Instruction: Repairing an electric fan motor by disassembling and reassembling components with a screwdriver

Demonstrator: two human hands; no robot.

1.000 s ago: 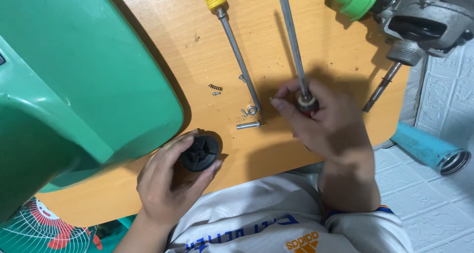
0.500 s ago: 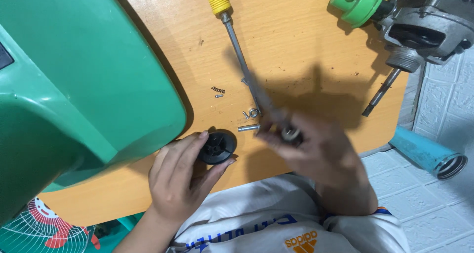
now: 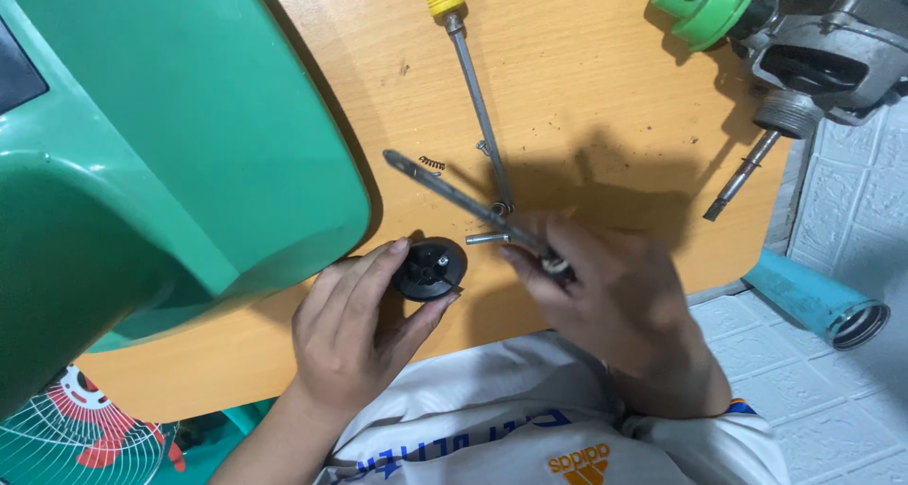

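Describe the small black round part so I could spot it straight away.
Start at the big green housing on the wooden table. At its lower right edge, the left hand pinches a black knob-like disc. It is the only black round piece among thin metal tools.
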